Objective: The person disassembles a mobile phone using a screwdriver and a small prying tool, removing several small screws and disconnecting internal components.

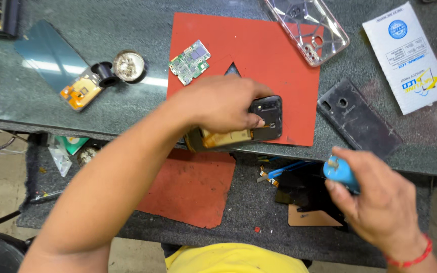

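our left hand (226,103) pressed down on the opened phone (238,126), fingers closed over its top, at the near edge of the red mat (279,55) on the table (127,30). the phone's long axis ran left to right; it looked dark, with amber film showing inside. our right hand (375,202), lower right and apart, was closed around a blue tool (341,172).

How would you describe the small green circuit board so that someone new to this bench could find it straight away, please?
Start at the red mat in the middle of the grey bench. Near its upper left corner, above the left hand, lies the green circuit board, tilted. It is the only bare green board with metal chips; the clear phone case and dark back cover lie further right.
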